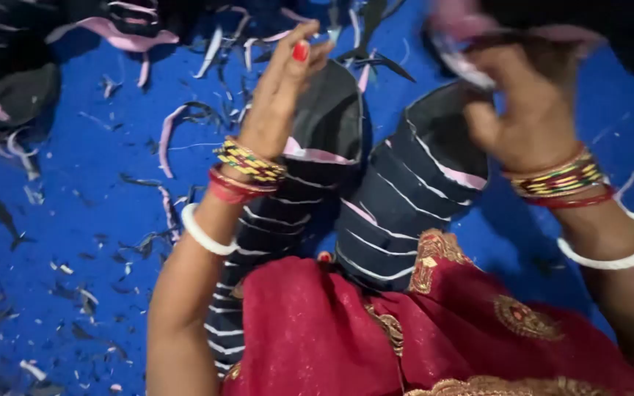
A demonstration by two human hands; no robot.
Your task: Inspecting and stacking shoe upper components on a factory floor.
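Red cloth with gold embroidery [434, 330] fills the bottom of the head view, draped over the person's lap; two stacks of dark striped fabric pieces [405, 191] rest against it, one on each side, their pink edging showing in thin lines; the left hand [277, 103] is raised over the left stack, fingers [299, 48] loosely extended and only slightly curled, and whether it has hold of anything I cannot tell (it seems to touch the top piece at most); the right hand [530, 103], blurred by motion, has its fingers curled around a dark piece with a pink border [471, 44] lifted above the right stack; bangles [247, 165] ring both wrists; a blue floor covering [75, 183] lies beneath, strewn with pink and dark trimmings [170, 132]; more dark pieces with pink edges sit in a heap at the upper left [9, 81]. As a judgement, the leaning stacks could slide off the lap if either arm nudges them, and loose trimmings might cling to the lifted piece; the bangles could also snag an edge. No packages, labels or signs are visible anywhere in this view.
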